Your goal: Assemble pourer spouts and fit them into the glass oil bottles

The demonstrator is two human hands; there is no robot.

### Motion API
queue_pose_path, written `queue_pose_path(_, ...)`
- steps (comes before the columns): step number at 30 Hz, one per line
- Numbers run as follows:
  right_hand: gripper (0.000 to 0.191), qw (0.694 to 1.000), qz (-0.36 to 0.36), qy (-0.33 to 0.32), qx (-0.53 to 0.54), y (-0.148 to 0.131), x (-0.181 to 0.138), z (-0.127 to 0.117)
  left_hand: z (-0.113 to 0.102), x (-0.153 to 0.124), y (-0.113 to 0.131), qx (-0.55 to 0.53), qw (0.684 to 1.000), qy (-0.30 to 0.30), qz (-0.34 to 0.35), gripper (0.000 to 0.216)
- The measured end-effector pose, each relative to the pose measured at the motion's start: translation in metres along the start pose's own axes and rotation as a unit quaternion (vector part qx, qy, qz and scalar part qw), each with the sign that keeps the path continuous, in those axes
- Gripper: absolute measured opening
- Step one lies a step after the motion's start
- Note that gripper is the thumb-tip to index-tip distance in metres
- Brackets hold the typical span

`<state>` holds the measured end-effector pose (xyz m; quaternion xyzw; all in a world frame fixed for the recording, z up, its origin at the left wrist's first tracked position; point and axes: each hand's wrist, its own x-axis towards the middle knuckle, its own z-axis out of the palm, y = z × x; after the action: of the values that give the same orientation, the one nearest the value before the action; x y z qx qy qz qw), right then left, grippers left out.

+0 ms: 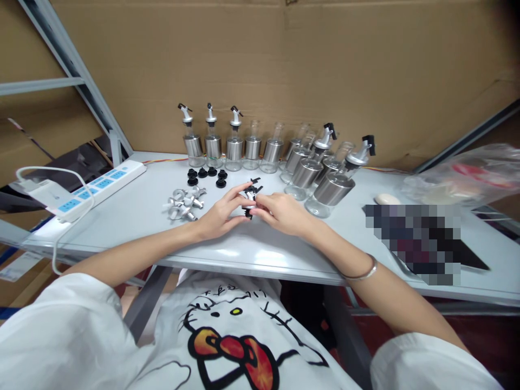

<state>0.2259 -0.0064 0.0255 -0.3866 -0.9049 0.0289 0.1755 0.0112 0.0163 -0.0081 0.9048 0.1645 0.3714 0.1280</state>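
Observation:
Near the front middle of the table, my left hand (225, 213) and my right hand (285, 213) meet around a small pourer spout (249, 195). Silver and black parts of it show between the fingertips, with black pieces sticking out above and below. Both hands are closed on it, and the fingers partly cover it. Left of my left hand lies a loose pile of silver spout pieces (184, 203). Behind that pile, several black stoppers (202, 174) stand in a small group.
Several glass bottles with steel sleeves (234, 147) line the back; some carry pourers, others have open necks. More bottles (333, 189) stand right of my hands. A power strip (101, 187) with a white cable sits left. A plastic bag (463, 173) and white oval object (387, 200) lie right.

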Motion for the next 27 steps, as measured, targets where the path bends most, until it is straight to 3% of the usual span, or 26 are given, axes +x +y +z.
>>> queue_pose_path(7,0.028,0.998,0.060,-0.021,-0.015,-0.007,0.001,-0.008,0.000,0.000,0.002,0.020,1.000,0.013,-0.007,0.029)
queue_pose_path(21,0.032,0.998,0.042,-0.011,-0.042,0.000,0.001,0.001,0.002,-0.003,-0.001,0.005,0.999,-0.002,-0.046,0.033)
queue_pose_path(27,0.034,0.998,-0.023,0.003,-0.064,0.001,0.001,0.004,-0.001,-0.001,0.002,0.003,0.997,-0.010,-0.071,0.035)
